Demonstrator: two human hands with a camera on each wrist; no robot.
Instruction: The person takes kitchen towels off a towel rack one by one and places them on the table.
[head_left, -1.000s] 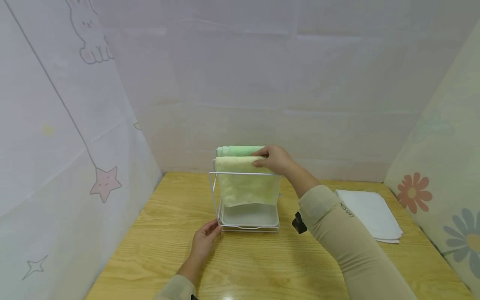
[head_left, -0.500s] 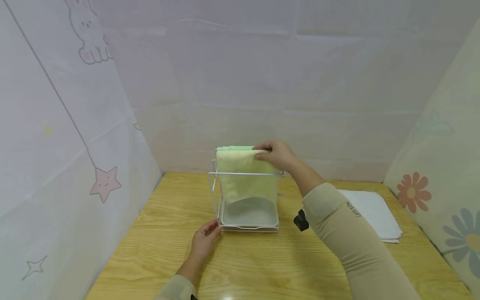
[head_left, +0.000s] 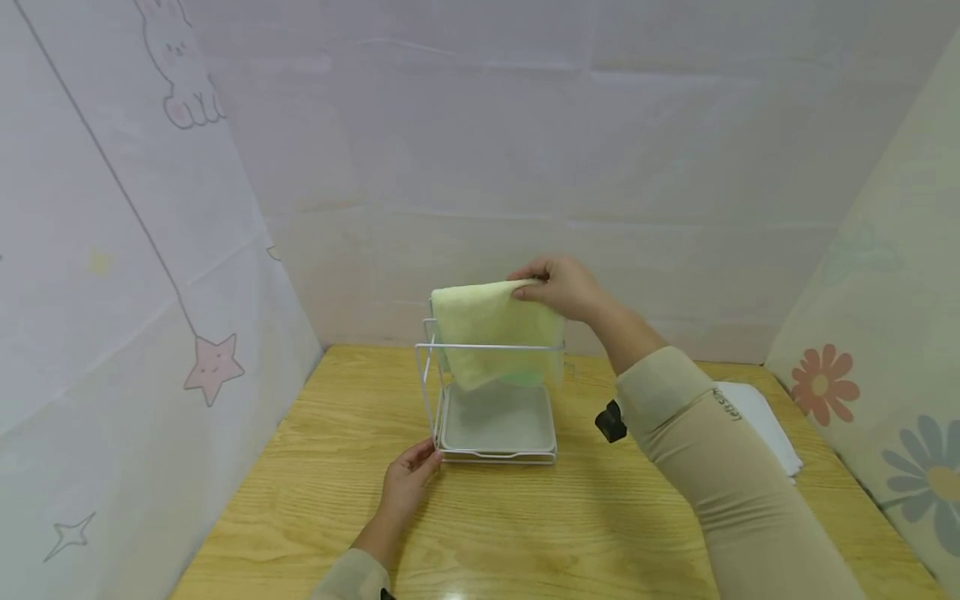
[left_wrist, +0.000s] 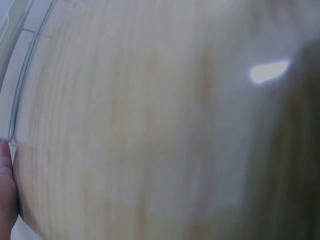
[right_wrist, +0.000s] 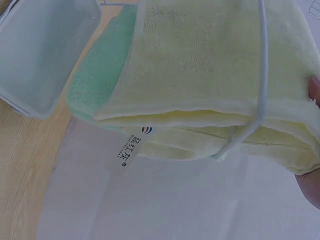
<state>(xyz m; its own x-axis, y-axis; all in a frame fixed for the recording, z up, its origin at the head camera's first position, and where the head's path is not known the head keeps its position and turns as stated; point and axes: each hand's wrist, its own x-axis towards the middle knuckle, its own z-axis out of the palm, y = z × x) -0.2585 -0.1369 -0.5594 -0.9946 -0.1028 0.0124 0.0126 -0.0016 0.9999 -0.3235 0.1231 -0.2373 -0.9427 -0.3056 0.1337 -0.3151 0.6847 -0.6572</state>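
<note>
My right hand (head_left: 566, 287) pinches the top right edge of a folded pale yellow towel (head_left: 476, 317) between thumb and fingers, its right side raised higher than its left. The towel hangs behind the front bar of a white wire rack (head_left: 480, 346). In the right wrist view, a mint green towel (right_wrist: 102, 70) lies against the yellow one, and a printed label (right_wrist: 132, 145) sticks out below. My left hand (head_left: 408, 471) holds the rack's lower front left corner with thumb and fingertips. In the left wrist view only part of that hand shows at the left edge.
A shallow pale tray (head_left: 498, 421) sits in the rack's base. Folded white cloths (head_left: 765, 425) lie on the right of the wooden table (head_left: 300, 500), partly hidden by my right sleeve. Printed sheets (head_left: 487, 167) stand behind and at both sides.
My right hand has risen, lifting the yellow towel so that it now covers the green one in the head view and more of the tray shows. The left hand has stayed put.
</note>
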